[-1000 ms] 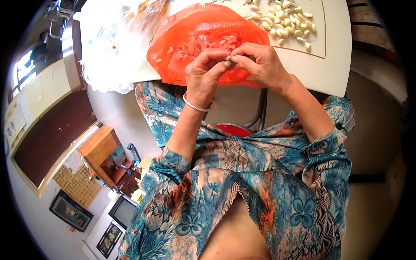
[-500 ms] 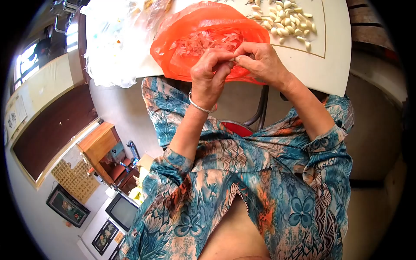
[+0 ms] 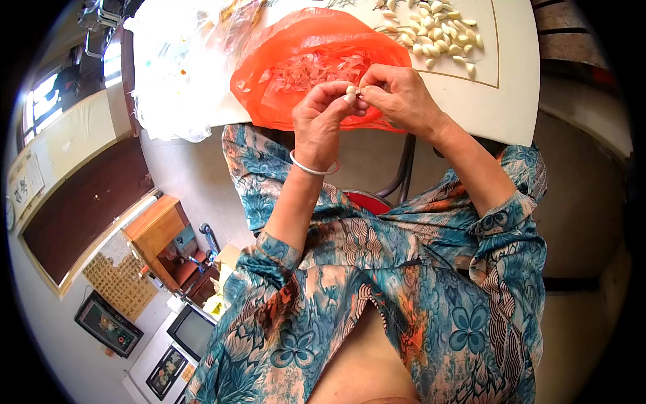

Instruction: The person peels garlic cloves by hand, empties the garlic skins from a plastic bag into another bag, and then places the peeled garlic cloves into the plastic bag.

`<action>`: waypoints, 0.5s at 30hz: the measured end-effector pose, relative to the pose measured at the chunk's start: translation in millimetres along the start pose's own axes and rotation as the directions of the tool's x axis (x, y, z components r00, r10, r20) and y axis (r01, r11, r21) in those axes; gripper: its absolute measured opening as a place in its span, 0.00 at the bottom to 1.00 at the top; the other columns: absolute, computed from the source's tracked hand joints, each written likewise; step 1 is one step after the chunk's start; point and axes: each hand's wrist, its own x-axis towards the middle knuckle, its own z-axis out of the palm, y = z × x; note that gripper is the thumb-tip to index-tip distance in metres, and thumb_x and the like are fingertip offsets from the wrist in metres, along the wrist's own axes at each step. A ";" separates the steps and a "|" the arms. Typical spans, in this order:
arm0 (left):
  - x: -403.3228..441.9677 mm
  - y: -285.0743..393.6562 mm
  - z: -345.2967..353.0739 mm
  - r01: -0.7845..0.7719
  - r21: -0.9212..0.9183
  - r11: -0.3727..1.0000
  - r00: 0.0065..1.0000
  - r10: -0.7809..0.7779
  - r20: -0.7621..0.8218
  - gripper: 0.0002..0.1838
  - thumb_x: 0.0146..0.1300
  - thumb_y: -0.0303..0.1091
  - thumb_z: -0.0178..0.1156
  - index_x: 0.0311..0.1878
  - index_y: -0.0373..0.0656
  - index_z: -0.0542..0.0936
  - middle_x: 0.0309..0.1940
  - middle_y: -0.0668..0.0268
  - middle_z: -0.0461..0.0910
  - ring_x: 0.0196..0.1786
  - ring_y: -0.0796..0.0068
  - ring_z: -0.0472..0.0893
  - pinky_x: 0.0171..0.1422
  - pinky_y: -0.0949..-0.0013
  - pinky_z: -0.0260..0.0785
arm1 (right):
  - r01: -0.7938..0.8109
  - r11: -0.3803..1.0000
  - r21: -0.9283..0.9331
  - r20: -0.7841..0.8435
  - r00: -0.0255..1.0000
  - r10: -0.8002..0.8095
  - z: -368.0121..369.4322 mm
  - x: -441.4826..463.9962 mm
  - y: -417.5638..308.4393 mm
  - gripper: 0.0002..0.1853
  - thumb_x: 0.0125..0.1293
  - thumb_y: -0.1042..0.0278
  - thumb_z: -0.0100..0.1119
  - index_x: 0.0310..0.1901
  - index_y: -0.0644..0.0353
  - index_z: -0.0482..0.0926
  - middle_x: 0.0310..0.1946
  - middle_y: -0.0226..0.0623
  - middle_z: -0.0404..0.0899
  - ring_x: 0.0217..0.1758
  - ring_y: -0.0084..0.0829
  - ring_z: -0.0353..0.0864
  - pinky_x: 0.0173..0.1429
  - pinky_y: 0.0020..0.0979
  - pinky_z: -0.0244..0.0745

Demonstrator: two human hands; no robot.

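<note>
Table (image 3: 517, 67) beside dark metal chair leg (image 3: 406, 168)

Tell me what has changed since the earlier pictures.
The clove now shows clearly in the left hand's fingers; just before, the fingers mostly hid it. The right hand's fingers are beside it; whether they pinch anything is too small to tell. The bag and garlic pile stayed put.

Room, domestic, apparently a home. Wooden cabinet (image 3: 156, 225), nine o'clock. Character-covered wall sheet (image 3: 121, 286) and framed floral picture (image 3: 109, 324), eight o'clock. Television-like screen (image 3: 192, 331), between seven and eight. Bright window (image 3: 42, 101), ten o'clock. White desk (image 3: 515, 101), toward one.
</note>
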 end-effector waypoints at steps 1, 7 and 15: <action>1.1 -0.2 -1.0 0.025 -0.062 0.998 1.000 -0.025 -0.005 0.09 0.64 0.23 0.52 0.46 0.31 0.74 0.39 0.56 0.79 0.41 0.70 0.80 0.46 0.70 0.75 | -0.005 1.000 -0.007 -0.005 1.000 0.005 -0.7 -0.3 -2.5 0.10 0.54 0.65 0.53 0.29 0.64 0.78 0.23 0.42 0.79 0.26 0.31 0.80 0.34 0.31 0.74; 4.8 -3.7 -7.3 0.111 -0.296 0.949 0.994 -0.104 0.038 0.09 0.65 0.24 0.50 0.47 0.32 0.73 0.41 0.56 0.78 0.41 0.68 0.79 0.47 0.69 0.75 | -0.024 0.997 -0.074 -0.013 1.000 0.023 -2.8 -3.2 -7.1 0.10 0.54 0.66 0.54 0.29 0.64 0.78 0.22 0.42 0.79 0.27 0.33 0.80 0.35 0.32 0.74; 7.9 -3.0 -15.4 0.073 -0.386 0.919 0.997 -0.079 0.001 0.09 0.67 0.26 0.49 0.48 0.34 0.73 0.40 0.57 0.78 0.42 0.67 0.79 0.47 0.69 0.75 | 0.048 0.996 -0.069 -0.157 0.986 -0.058 -2.3 -3.9 -5.1 0.08 0.57 0.68 0.55 0.28 0.64 0.78 0.22 0.43 0.79 0.26 0.33 0.81 0.33 0.31 0.74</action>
